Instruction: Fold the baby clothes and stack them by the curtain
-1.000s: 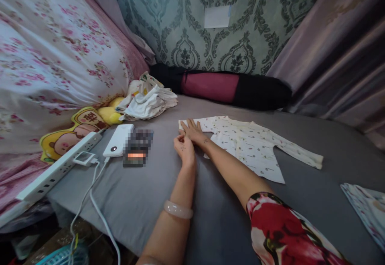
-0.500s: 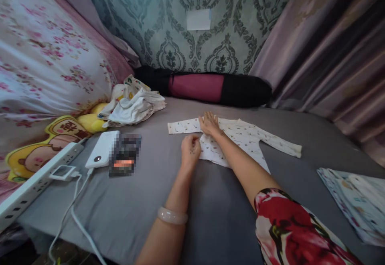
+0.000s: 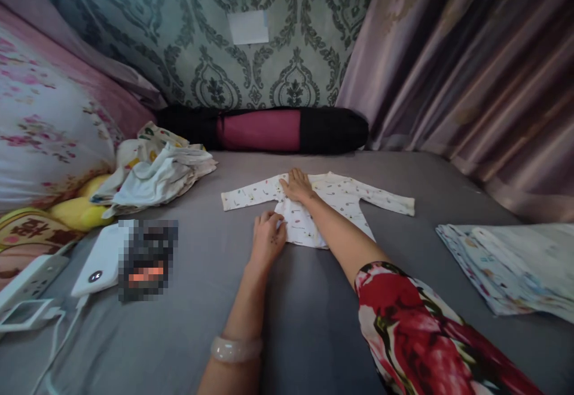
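The right hand has moved off the cuff, where both hands were a second ago, and now lies flat with fingers spread near the shoulder of the small white shirt. The left hand has come down from the cuff to the side edge of the shirt's body; its fingers are curled and seem to pinch a bit of that edge, though the fingertips are partly hidden. With the cuff uncovered, the left sleeve shows along most of its length, stretched out to the side, and the right sleeve reaches out the other way. The shirt rests on the grey bed, in front of the long black and pink roll, between the crumpled clothes and the folded stack, touching neither. As a judgement, the sleeves look well settled, and attention has passed to the body, where the side by the left hand appears the least flat part. The right palm probably steadies the cloth while the left hand works at the edge; a hard tug there could ruffle the thin fabric again.
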Demonstrator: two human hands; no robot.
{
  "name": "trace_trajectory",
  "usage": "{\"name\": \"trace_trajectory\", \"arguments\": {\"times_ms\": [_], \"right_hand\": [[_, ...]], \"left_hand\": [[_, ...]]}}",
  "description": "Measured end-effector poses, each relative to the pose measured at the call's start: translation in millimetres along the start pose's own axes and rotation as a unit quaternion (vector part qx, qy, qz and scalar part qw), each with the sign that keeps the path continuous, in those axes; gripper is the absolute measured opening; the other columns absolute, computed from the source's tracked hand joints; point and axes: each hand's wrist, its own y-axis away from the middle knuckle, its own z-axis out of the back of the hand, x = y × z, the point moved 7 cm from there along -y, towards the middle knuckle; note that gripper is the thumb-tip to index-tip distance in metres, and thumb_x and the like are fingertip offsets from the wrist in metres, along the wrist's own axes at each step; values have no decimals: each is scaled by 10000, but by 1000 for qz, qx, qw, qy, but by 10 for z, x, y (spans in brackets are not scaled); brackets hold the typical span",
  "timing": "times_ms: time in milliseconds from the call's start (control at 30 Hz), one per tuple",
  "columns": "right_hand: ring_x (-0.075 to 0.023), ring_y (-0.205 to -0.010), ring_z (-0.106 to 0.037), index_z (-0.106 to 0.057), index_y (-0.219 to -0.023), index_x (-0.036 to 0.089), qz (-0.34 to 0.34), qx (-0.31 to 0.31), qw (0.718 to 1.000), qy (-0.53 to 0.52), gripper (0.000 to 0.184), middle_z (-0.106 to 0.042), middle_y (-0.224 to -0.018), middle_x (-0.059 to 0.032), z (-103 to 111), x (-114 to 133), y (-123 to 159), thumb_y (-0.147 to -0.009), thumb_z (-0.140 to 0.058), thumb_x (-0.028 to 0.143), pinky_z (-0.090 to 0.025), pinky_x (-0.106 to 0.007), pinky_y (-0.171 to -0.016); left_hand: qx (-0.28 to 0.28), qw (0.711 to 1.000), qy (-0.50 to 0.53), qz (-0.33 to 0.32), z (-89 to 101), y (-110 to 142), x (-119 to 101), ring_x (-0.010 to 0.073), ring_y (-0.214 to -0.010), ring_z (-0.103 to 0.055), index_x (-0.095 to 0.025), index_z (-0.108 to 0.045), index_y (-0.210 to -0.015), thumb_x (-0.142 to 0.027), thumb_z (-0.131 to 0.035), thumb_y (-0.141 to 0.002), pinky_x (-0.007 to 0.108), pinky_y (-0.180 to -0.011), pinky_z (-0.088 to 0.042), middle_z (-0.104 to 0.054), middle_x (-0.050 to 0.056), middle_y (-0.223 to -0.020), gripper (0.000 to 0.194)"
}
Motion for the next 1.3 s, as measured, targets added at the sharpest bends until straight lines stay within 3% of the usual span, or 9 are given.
{"name": "trace_trajectory", "arguments": {"times_ms": [167,267,400,567,767,1033,1300], "right_hand": [[-239,-1472,-162,-248,-1509,25,23,15,998,-65,710,-224,-1588,-159,136,-42,46,-983,-137,489,-114,-365,-1182],[-214,-1478,-142,-210,-1524,38,31,-15,995,-94,704,-179,-1604,-136,305,-191,131,-985,-112,481,-121,-327,-1182],[-237,-1480,-124,-214,-1520,37,-44,-55,995,-71,699,-173,-1604,-143,435,-610,263,-986,-114,478,-112,-371,-1185],[-278,-1471,-144,-224,-1509,5,-105,-33,994,-23,704,-205,-1588,-180,337,-973,330,-986,-147,470,-107,-433,-1178],[-273,-1463,-159,-285,-1493,19,-106,-43,993,-2,700,-234,-1581,-170,222,-1020,326,-985,-123,473,-92,-456,-1173],[-255,-1461,-164,-292,-1492,44,-87,-44,995,-22,684,-257,-1578,-148,266,-1011,405,-980,-122,466,-102,-423,-1173],[-264,-1454,-189,-280,-1499,44,-132,-45,990,14,705,-258,-1574,-163,349,-1294,729,-981,-131,499,-97,-437,-1173]], "left_hand": [[5,1000,-4,-7,1,-7,-5,252,-1024,-557,-191,-662,-960,-216,-513,-866,407,-939,-394,-626,106,-1089,178],[2,1000,-7,-3,-8,-15,-2,251,-1035,-561,-183,-663,-954,-215,-519,-861,405,-940,-399,-623,112,-1087,174],[-3,1000,-19,-8,-13,-11,-16,258,-1040,-560,-196,-668,-951,-223,-513,-858,409,-939,-401,-620,107,-1091,183],[-5,1000,-26,-6,2,-6,-20,271,-1014,-557,-204,-673,-939,-245,-505,-859,419,-929,-407,-624,111,-1090,190],[-5,1000,-19,-11,0,-8,-13,268,-1042,-560,-214,-674,-933,-256,-504,-856,419,-939,-410,-623,108,-1099,192],[1,999,-27,-19,4,-17,-15,276,-1026,-572,-197,-686,-945,-258,-503,-846,438,-930,-415,-635,123,-1092,217],[-3,1000,-21,-16,-5,-14,0,274,-1061,-567,-209,-682,-935,-258,-503,-837,437,-968,-407,-636,105,-1070,210]]}}
